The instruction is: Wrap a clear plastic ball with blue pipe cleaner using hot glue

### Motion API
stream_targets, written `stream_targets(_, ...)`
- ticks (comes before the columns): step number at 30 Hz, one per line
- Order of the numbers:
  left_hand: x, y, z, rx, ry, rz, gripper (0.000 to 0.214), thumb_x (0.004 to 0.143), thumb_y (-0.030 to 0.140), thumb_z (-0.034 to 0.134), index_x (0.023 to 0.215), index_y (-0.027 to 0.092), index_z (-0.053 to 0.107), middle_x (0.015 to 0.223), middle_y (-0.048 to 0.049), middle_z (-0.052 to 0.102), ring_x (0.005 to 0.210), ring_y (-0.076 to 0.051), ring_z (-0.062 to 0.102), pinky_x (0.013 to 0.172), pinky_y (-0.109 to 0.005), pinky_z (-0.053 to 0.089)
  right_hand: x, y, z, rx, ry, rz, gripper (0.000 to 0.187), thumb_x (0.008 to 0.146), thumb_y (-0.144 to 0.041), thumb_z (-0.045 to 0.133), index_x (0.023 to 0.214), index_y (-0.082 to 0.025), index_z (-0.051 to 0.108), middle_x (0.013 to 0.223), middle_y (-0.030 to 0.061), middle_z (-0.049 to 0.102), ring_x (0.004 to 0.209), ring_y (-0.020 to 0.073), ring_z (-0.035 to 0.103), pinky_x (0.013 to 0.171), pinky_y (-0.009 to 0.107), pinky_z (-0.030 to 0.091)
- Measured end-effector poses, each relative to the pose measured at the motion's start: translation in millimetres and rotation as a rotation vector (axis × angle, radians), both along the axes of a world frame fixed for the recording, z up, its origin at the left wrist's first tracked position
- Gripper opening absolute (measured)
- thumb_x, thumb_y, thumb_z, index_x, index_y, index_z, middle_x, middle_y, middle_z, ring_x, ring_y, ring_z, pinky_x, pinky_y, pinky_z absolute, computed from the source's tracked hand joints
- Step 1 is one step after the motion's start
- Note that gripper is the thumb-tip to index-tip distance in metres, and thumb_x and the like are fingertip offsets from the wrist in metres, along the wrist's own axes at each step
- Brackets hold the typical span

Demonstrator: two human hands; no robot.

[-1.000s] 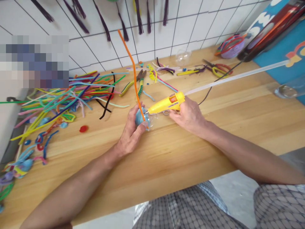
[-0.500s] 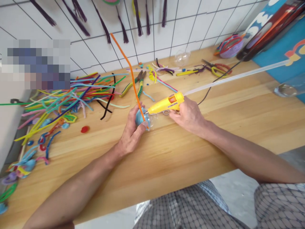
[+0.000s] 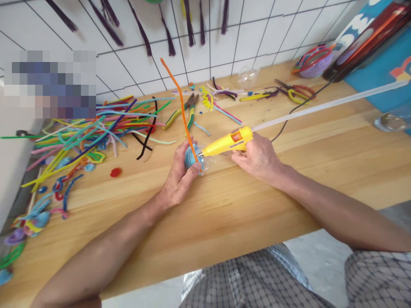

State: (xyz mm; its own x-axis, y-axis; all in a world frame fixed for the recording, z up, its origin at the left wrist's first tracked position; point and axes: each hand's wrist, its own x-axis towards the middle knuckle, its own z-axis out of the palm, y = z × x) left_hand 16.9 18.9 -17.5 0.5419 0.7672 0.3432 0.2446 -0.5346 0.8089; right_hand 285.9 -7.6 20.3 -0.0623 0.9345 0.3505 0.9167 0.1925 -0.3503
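Note:
My left hand (image 3: 180,173) is closed around a clear plastic ball (image 3: 208,161) partly wrapped in light blue pipe cleaner (image 3: 190,159). Its thumb presses the lower end of an orange pipe cleaner (image 3: 182,102) against the blue coils; the rest of that strip rises up and to the left, slightly bent. A yellow hot glue gun (image 3: 226,142) is gripped in my right hand (image 3: 258,158). The metal nozzle points left at the orange strip, very close to it; whether they touch I cannot tell. A long clear glue stick (image 3: 327,102) extends from the gun's back.
Many coloured pipe cleaners (image 3: 105,122) are heaped at the left. Pliers (image 3: 189,112), scissors (image 3: 298,92) and a clear ball (image 3: 248,76) lie along the tiled wall. A dark cord (image 3: 284,124) runs behind the gun. A red disc (image 3: 116,172) lies left of my hands.
The view has shifted slightly. My left hand keeps its hold on the ball and orange strip, and the glue gun stays in my right hand with its nozzle close to the strip.

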Motion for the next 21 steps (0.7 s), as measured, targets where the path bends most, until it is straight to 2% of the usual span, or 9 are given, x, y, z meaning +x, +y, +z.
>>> stream_targets(6,1.3,0.3,-1.3,-0.023,-0.02,0.005,0.068,0.11,0.048,0.052,0.17,0.037,0.021,0.17,-0.0117,0.04,0.157,-0.031,0.043,0.131,-0.058,0.036,0.4,-0.3,-1.3,0.028,0.014,0.008,0.039,0.084,-0.024,0.058,0.121,-0.017,0.07,0.104,0.0118,0.078,0.089,0.0291,0.072,0.079,0.04,0.057)
stream_targets(15,0.9,1.3,-2.8,0.012,-0.018,-0.015,0.068,0.111,0.045,0.052,0.17,0.035,0.019,0.17,-0.0128,0.039,0.157,-0.028,0.041,0.132,-0.056,0.035,0.2,-0.1,-3.2,0.02,0.023,0.006,0.038,0.083,-0.022,0.058,0.118,-0.016,0.07,0.106,0.0135,0.077,0.091,0.0302,0.072,0.081,0.042,0.058)
stream_targets(21,1.1,1.6,-2.9,0.016,0.0,0.0,0.067,0.111,0.046,0.052,0.169,0.035,0.022,0.169,-0.0116,0.039,0.159,-0.03,0.038,0.134,-0.056,0.031,3.0,-0.7,1.6,-0.013,0.154,0.013,0.025,0.084,-0.027,0.064,0.107,-0.019,0.072,0.095,0.0101,0.077,0.082,0.0274,0.071,0.075,0.039,0.056)
